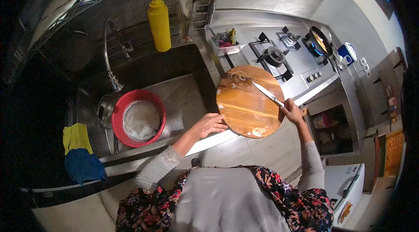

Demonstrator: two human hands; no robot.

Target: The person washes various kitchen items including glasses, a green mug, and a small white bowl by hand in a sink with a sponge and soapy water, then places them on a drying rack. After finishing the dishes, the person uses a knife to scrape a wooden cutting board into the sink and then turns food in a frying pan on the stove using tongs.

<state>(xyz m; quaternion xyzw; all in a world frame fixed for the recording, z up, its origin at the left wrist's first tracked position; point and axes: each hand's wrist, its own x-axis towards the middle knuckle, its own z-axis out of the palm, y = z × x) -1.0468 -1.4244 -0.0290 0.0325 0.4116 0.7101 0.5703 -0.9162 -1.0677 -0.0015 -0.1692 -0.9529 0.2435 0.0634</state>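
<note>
A round wooden cutting board (pixel 250 107) extends over the counter's front edge, with whitish scraps and wet patches on its face. My right hand (pixel 293 111) is closed around the handle of a kitchen knife (pixel 266 93) at the board's right rim. The blade lies across the board, pointing up and left. Part of the board's handle (pixel 304 111) shows beyond that hand, and its grip there is partly hidden. My left hand (pixel 211 125) is at the board's left rim, fingers loosely apart and fingertips at the edge. Whether it bears any weight is unclear.
A red basin (pixel 139 118) with cloudy water stands in the sink (pixel 183 101), by the faucet (pixel 109 58). Behind it is a yellow squeeze bottle (pixel 159 24). A frying pan (pixel 320 40) with food sits over a lit blue flame on the gas stove (pixel 307 65).
</note>
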